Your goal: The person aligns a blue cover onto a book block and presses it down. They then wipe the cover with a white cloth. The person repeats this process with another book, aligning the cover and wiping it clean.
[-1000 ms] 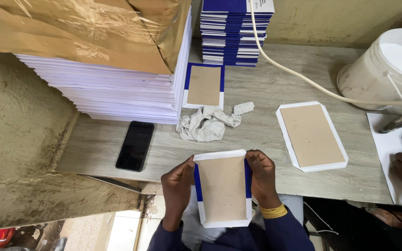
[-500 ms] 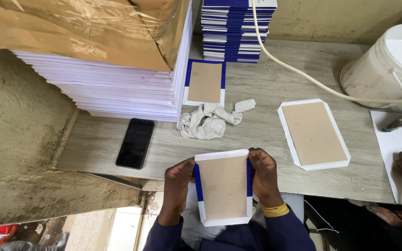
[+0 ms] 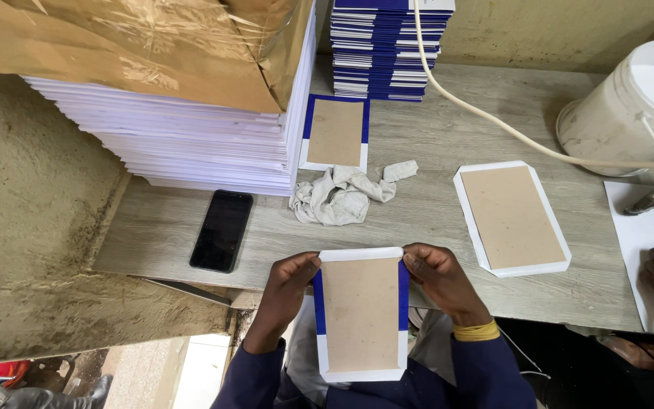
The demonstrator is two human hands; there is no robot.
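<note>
Brown cardboard fills the middle of the cover (image 3: 361, 314), which sits at the tabletop's (image 3: 433, 212) near edge, blue strips down its sides. Left hand (image 3: 285, 284) pinches the top left corner, fingers closed on it; right hand (image 3: 437, 276) grips the top right corner likewise. Judging by this, the top white flap is being folded down; pressing it flat evenly seems due.
</note>
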